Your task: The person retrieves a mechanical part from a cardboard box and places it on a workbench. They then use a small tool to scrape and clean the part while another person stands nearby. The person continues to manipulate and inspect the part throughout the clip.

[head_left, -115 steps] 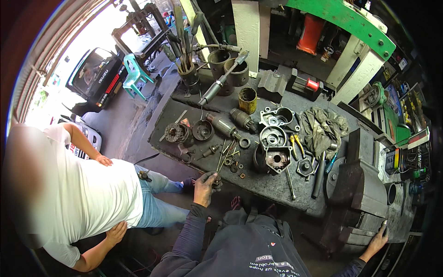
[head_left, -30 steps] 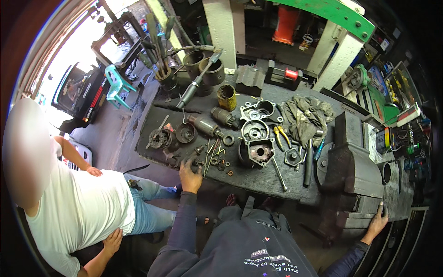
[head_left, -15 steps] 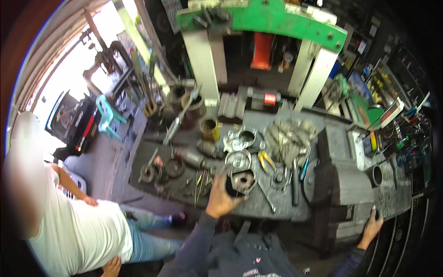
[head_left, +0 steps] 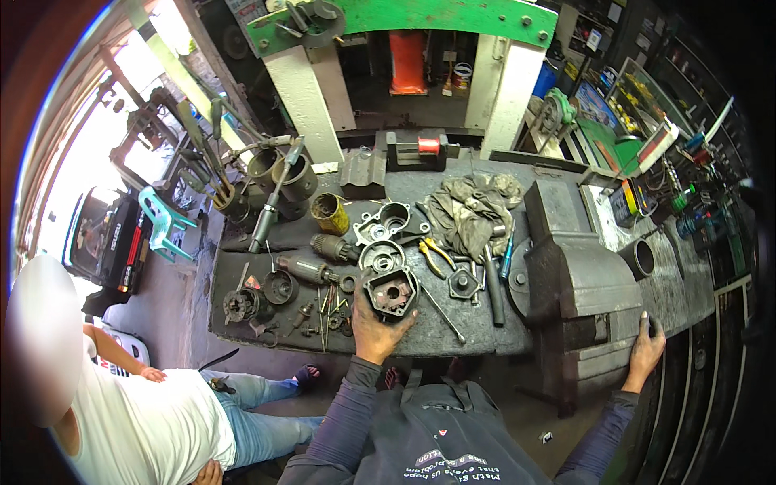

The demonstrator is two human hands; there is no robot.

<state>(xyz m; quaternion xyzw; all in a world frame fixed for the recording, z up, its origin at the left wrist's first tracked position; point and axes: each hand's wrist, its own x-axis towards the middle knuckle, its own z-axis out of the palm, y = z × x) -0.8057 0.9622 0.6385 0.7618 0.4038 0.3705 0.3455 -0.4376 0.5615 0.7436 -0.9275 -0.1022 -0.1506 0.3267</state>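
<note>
My left hand point(head_left: 378, 330) is closed round the lower left side of a metal housing point(head_left: 373, 297) with a six-sided rim, at the bench's front edge. Just behind it lies a round metal cover point(head_left: 381, 257), with a cast end bracket point(head_left: 394, 218) beyond. To the left are two motor armatures point(head_left: 301, 267). Right of the housing lie a long wrench point(head_left: 442, 314), yellow-handled pliers point(head_left: 437, 257) and a flanged part point(head_left: 463, 284). My right hand point(head_left: 646, 352) has its fingers apart, by the right side of a big grey bench vise point(head_left: 598, 283); contact is hard to judge.
A crumpled rag point(head_left: 470, 212), a blue screwdriver point(head_left: 507, 259) and a black-handled tool point(head_left: 493, 291) lie before the vise. A yellow tin point(head_left: 329, 213) stands back left. Behind the bench rises a green press frame point(head_left: 453, 18). A person in a white shirt point(head_left: 153, 412) is at left.
My view has shifted, so the bench and its parts sit further left in the picture, and it is sharper. My left hand stays on the housing and my right stays by the vise.
</note>
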